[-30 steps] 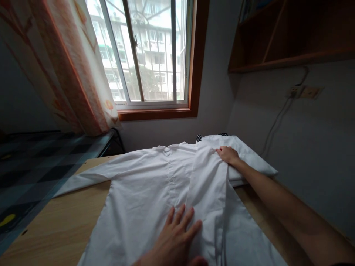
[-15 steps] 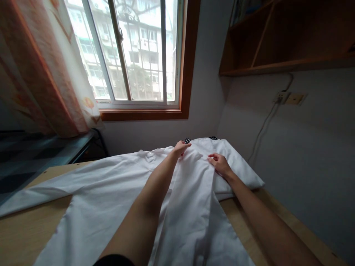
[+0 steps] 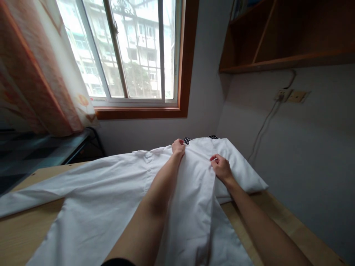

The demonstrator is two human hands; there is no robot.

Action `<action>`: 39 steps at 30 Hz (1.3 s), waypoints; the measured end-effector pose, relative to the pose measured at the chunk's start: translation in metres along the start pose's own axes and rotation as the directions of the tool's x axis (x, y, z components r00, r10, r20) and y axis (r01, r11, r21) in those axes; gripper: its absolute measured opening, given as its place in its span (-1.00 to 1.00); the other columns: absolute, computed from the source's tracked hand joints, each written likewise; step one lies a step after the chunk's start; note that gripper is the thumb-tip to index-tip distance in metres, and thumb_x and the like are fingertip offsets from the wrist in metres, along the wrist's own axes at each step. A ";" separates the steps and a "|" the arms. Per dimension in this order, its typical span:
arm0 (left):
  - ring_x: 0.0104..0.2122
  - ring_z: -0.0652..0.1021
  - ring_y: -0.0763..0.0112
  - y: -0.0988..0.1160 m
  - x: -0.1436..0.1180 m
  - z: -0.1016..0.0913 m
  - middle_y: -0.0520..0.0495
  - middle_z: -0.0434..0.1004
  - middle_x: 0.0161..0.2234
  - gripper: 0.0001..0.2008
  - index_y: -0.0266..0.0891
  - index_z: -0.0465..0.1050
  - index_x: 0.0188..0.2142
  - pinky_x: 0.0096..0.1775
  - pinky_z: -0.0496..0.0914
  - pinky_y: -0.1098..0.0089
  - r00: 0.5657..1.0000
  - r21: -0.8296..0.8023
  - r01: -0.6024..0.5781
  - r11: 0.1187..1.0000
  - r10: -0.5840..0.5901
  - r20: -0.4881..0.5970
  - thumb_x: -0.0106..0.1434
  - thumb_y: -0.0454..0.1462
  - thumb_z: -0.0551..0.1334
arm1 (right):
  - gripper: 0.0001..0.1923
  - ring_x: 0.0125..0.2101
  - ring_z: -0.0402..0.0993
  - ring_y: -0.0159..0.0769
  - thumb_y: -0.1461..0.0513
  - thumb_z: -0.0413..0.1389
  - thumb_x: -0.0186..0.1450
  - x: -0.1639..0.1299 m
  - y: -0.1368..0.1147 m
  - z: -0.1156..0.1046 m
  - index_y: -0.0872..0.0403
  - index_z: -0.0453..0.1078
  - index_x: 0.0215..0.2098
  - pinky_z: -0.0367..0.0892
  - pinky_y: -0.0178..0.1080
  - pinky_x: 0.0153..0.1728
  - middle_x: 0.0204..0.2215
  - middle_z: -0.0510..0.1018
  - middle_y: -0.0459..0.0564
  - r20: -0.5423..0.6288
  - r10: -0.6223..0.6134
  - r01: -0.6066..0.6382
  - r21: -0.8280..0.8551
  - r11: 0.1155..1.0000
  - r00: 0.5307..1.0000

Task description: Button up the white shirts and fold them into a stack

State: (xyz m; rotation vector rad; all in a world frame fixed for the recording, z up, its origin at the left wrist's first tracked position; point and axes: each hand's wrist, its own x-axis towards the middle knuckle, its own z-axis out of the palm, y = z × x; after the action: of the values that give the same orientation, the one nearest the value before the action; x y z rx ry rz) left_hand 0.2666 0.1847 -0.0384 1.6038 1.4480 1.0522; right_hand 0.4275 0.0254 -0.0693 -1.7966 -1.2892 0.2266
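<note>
— Where's the shirt (image 3: pixel 111 199)?
— Flat on the table (image 3: pixel 24 236), one side folded in. Left hand (image 3: pixel 178 147) and right hand (image 3: pixel 220 167) both pinch its top edge.
— Next?
— Probably smoothing that fold — keep both pinches even.

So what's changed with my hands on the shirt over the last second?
The left hand left the lower shirt front and reached up to the shoulder end of the folded panel, pinching it. The right hand closed on the panel's right edge. The white shirt stays spread on the wooden table.
</note>
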 end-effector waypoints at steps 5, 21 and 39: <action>0.20 0.25 0.11 0.008 -0.062 -0.045 -0.25 0.28 0.20 -0.65 -0.26 0.38 0.08 0.18 0.09 0.16 0.883 0.383 -0.469 0.796 0.428 0.192 0.30 -0.31 0.15 | -0.88 -0.43 0.41 -0.25 0.26 0.03 0.13 0.000 -0.002 0.003 0.00 0.37 -0.36 0.19 -0.30 -0.37 -0.53 0.47 -0.10 -0.044 0.006 -0.011 -0.124 0.992 0.999; 0.33 -0.11 -0.12 -0.046 -0.328 -0.160 -0.19 -0.16 0.37 -0.16 -0.08 -0.09 0.37 0.26 -0.18 -0.19 0.469 0.252 -0.752 0.609 0.226 0.854 0.23 0.26 -0.06 | -0.44 0.20 0.12 -0.02 0.02 -0.07 0.36 -0.056 -0.062 0.025 0.13 0.21 0.23 0.00 -0.04 0.18 0.22 0.27 0.20 0.374 -0.386 0.534 -0.504 0.679 0.843; 0.12 0.38 0.05 -0.094 -0.185 -0.267 -0.53 0.23 0.16 -0.41 -0.55 0.04 0.21 0.08 0.34 0.09 0.833 0.007 0.110 0.994 -0.088 -0.545 0.42 -0.07 -0.15 | -0.39 0.29 -0.01 -0.04 -0.03 -0.12 0.36 -0.063 -0.033 0.045 0.09 0.18 0.27 -0.20 0.06 0.24 0.29 0.18 0.13 0.379 -0.205 0.421 -0.675 0.605 0.902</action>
State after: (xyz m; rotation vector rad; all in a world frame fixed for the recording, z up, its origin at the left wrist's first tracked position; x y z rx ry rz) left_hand -0.0215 0.0080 -0.0346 1.2824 1.9061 1.5087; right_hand 0.3504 0.0001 -0.0921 -2.1950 -2.0916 -0.3461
